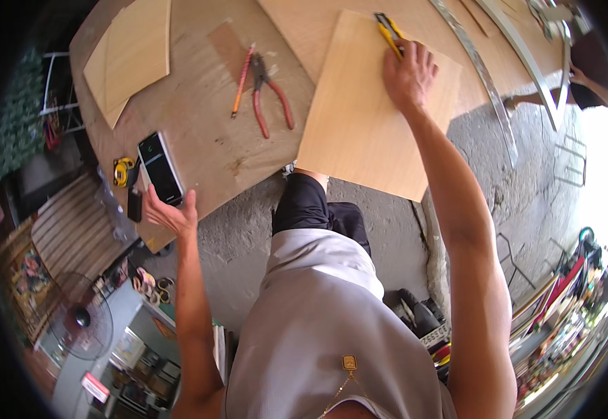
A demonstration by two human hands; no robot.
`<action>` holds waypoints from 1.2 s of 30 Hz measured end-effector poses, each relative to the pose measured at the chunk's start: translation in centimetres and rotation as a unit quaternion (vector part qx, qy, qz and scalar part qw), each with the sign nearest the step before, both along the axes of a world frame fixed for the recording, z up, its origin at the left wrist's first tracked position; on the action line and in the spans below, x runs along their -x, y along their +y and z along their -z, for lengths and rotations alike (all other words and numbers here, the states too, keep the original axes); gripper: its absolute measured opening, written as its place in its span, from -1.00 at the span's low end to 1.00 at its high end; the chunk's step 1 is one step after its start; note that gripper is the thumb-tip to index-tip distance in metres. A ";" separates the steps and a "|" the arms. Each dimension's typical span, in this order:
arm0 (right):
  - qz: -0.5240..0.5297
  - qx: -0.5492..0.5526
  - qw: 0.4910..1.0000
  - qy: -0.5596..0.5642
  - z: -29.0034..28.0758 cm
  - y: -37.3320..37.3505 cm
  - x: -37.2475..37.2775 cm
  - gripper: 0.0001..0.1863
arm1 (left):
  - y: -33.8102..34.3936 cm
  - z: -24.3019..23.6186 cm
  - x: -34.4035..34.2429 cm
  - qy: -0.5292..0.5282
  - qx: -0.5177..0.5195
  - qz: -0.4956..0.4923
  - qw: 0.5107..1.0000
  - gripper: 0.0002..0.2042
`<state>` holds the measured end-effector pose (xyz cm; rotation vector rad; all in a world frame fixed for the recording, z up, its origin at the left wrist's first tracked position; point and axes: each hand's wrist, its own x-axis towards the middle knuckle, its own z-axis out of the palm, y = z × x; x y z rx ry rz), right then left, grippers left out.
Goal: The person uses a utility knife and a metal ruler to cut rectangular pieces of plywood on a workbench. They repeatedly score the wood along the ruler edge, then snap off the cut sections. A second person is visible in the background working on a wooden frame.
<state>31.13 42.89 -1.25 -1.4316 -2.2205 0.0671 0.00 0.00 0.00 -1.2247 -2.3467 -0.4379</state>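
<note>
Now the yellow box cutter (389,31), pointing ahead-left, is partly covered by the loosely bent right hand (411,75); grip can't be told.

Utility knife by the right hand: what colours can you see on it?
The utility knife is yellow and black, seen best in the head view.

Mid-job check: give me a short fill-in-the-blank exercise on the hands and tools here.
1. The left hand is at the lower end of a white-edged, dark-screened ____.
2. The right hand is over a flat, pale wooden panel, at one end of a yellow-and-black ____.
3. In view, the red-handled metal pliers lie to the ____ of the red-and-orange pencil.

Missing words: smartphone; utility knife; right.
</note>
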 end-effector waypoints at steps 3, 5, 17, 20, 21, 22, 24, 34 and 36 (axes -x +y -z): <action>-0.016 -0.057 0.998 0.016 -0.8 1.6 -1.4 -0.73 | 6.5 0.9 -6.8 -0.108 -0.090 0.098 0.985 -0.06; -0.016 -0.054 0.998 0.031 -0.4 0.9 -1.7 -0.73 | 11.3 -0.4 -8.9 -0.126 -0.082 0.211 0.966 -0.08; -0.003 -0.011 0.999 0.034 -1.0 0.4 -2.0 -0.74 | 19.6 -1.8 -13.1 -0.145 0.113 0.460 0.869 -0.14; -0.004 -0.016 0.999 0.049 -1.5 0.1 -1.4 -0.76 | 19.3 -1.9 -13.0 -0.128 0.136 0.441 0.878 -0.18; -0.005 -0.009 0.999 0.053 -1.4 0.2 -1.0 -0.76 | 19.1 -1.8 -13.0 -0.129 0.135 0.437 0.880 -0.18; -0.011 -0.012 0.999 0.051 -1.1 0.3 -0.6 -0.77 | 18.8 -1.7 -12.9 -0.128 0.135 0.429 0.884 -0.19; -0.007 -0.020 0.999 0.038 -0.6 0.8 -0.6 -0.78 | 18.9 -1.1 -12.9 -0.130 0.132 0.431 0.883 -0.20; 0.042 -0.009 0.989 0.140 0.2 1.4 -0.7 -0.69 | 18.2 -3.7 -16.4 -0.199 0.112 0.302 0.926 -0.28; 0.067 -0.009 0.985 0.160 0.3 1.5 -1.3 -0.66 | 17.9 -4.4 -18.7 -0.224 0.131 0.226 0.939 -0.27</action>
